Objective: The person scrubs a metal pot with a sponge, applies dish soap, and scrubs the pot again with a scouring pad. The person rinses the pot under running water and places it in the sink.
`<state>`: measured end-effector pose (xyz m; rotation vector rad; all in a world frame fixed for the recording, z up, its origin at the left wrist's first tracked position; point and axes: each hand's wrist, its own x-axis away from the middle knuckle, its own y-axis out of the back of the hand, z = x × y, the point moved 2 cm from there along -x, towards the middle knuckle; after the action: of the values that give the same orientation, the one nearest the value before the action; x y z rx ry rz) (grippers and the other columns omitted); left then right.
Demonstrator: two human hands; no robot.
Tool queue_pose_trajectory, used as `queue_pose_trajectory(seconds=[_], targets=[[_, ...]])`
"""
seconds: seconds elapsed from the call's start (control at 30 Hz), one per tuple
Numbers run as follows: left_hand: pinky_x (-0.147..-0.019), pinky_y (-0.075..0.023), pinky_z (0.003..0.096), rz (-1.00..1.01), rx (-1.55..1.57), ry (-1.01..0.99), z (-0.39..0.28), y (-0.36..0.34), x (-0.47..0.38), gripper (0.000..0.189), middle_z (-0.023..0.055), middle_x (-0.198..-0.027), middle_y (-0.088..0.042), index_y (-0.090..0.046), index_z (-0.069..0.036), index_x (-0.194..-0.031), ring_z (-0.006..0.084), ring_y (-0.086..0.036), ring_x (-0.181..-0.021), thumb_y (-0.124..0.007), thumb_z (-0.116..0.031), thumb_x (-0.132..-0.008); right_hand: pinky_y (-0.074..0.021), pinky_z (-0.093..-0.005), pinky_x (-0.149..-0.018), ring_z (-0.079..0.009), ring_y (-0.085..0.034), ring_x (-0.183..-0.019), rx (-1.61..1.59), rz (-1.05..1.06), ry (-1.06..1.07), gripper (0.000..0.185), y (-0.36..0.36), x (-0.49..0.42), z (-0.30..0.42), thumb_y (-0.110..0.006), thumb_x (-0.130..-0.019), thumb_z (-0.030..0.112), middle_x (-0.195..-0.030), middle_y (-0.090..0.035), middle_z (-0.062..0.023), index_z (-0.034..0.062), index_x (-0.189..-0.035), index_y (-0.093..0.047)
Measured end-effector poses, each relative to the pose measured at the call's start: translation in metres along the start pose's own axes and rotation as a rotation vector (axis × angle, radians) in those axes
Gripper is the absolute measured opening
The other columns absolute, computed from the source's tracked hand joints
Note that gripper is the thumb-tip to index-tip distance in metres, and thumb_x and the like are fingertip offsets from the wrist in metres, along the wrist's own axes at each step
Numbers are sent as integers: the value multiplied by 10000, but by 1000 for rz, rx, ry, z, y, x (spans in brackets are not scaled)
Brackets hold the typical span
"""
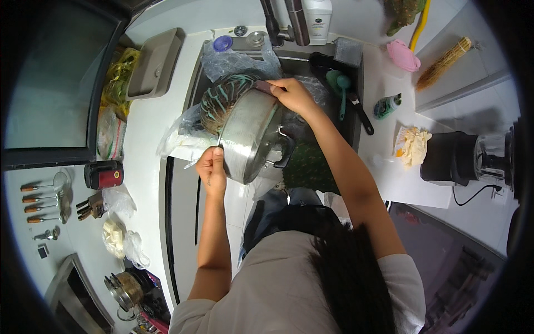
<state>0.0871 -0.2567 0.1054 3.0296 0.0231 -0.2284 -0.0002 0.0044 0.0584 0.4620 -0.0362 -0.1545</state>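
Observation:
A metal cooking pot (250,133) is held up, tilted on its side, above the front of the sink (358,125). My left hand (212,169) grips its lower rim, thumb on the outer wall. At the upper edge my right hand (292,96) pinches a maroon piece (263,87) against the pot; whether this is a pad or a part of the pot, I cannot tell. A black side handle (287,148) sticks out toward my body. Just beyond the pot is a round brown thing with green stripes (227,98), partly hidden by it.
Clear plastic bags (240,60) lie over the sink's left side. A black pan (321,62) and a green ladle (343,87) rest at its right. The faucet (298,25) rises behind. A blender (459,158) stands right; a grey basin (154,62) sits left.

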Motion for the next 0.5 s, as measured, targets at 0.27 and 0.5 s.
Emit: queue_pose_trajectory(seconds=[0.27, 0.5], targets=[[-497, -237, 220, -11, -19, -32, 16, -1, 21, 382, -77, -584, -374, -460, -42, -640, 39, -302, -567, -590, -273, -915, -438, -446, -815, -303, -579, -879, 275, -212, 259, 254, 9, 56, 65, -594, -809, 230, -1128, -636, 23, 199, -1039, -698], [-460, -280, 224, 76, -77, -86, 15, -3, 36, 400, -48, -550, -403, -474, -24, -640, 38, -345, -523, -565, -288, -927, -426, -381, -878, -301, -563, -952, 427, -152, 344, 295, 17, 84, 92, -572, -835, 181, -1177, -607, -27, 160, -1117, -655]])
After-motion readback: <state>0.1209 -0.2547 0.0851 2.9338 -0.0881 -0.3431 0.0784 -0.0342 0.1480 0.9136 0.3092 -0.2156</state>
